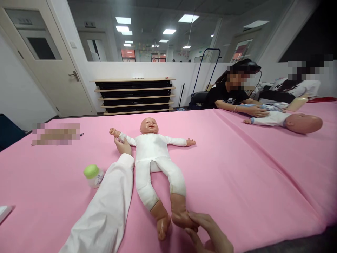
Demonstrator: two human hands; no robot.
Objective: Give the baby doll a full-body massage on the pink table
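Observation:
A baby doll (152,149) with a white cloth body and bare plastic head, hands and feet lies face up, arms spread and feet toward me. At the image's left side of the doll, my left hand (123,146) is closed around the doll's forearm near its wrist, its fingers partly hidden. My right hand (212,233) grips the toe end of the doll's foot (181,212) between thumb and fingers. The other foot rests free beside it. Left of my white sleeve stands a small jar (94,176) with a green lid.
A pink cloth (223,175) covers the table, creased at right. Across the table, a person (231,91) handles a second doll (302,123). Another person sits behind. A blurred item (56,135) lies at far left, and a white object (4,212) at the left edge.

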